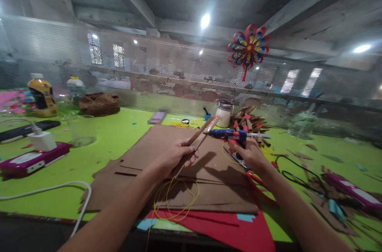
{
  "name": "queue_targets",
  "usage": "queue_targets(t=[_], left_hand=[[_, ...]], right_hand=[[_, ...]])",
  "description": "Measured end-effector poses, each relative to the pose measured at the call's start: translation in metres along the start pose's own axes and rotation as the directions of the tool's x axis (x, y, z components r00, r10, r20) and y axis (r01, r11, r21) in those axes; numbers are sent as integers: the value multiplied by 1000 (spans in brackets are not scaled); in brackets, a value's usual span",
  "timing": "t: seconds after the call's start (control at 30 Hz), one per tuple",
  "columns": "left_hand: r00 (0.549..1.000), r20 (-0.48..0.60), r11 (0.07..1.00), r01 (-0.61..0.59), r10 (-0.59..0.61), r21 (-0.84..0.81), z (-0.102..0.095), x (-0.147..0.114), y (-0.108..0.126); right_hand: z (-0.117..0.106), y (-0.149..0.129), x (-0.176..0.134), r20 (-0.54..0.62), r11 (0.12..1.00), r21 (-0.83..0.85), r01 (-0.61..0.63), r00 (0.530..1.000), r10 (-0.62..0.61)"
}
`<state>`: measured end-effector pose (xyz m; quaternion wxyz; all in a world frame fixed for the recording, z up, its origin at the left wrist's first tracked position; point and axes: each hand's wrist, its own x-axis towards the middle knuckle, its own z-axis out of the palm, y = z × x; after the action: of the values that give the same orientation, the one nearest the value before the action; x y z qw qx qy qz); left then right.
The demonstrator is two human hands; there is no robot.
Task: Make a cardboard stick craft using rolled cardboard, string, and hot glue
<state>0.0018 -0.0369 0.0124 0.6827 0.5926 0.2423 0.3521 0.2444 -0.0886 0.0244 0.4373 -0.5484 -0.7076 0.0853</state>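
My left hand [180,154] is closed around a folded brown paper strip [212,125], which tilts up and away to the right. A shiny streak shows on the strip's inner face. In my right hand [246,152] is a blue hot glue gun [225,134], a clear glue stick poking out of its back. Its nozzle is at the strip, though I cannot tell whether they touch. Below my left hand hangs a loose coil of yellow string [179,200]. Stacked brown paper sheets [149,144] lie underneath. Scissors with red handles [256,180] lie partly hidden beneath my right hand.
Purple power strips [56,150] lie at left and right [352,190], with cables nearby. A plastic cup [83,130], a yellow bottle [43,95] and a white jar [223,113] stand farther back. Red paper [227,230] sticks out at the front edge. Brown scraps litter the right.
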Motion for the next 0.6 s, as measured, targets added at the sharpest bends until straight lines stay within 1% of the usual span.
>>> queue_targets(t=[0.2, 0.27, 0.37, 0.43, 0.47, 0.57, 0.6], left_hand=[[999, 29, 1000, -17, 18, -17, 1, 0, 1], [999, 33, 1000, -16, 17, -13, 1, 0, 1], [999, 39, 999, -21, 22, -28, -1, 1, -1], [999, 40, 999, -22, 23, -39, -2, 2, -2], [999, 42, 999, -18, 19, -35, -3, 2, -3], [999, 35, 1000, -9, 9, -1, -3, 3, -5], [1000, 28, 1000, -6, 6, 14, -2, 3, -5]], right_hand=[[-2, 9, 2, -76, 1000, 6, -20, 997, 20], [-1, 9, 1, -45, 1000, 9, -20, 999, 21], [0, 7, 0, 48, 999, 35, 24, 999, -26], [-1, 6, 0, 71, 998, 42, 42, 996, -45], [-1, 6, 1, 54, 999, 30, 32, 998, -33], [-2, 5, 1, -58, 1000, -21, -20, 998, 18], [-2, 5, 1, -78, 999, -34, -29, 997, 27]])
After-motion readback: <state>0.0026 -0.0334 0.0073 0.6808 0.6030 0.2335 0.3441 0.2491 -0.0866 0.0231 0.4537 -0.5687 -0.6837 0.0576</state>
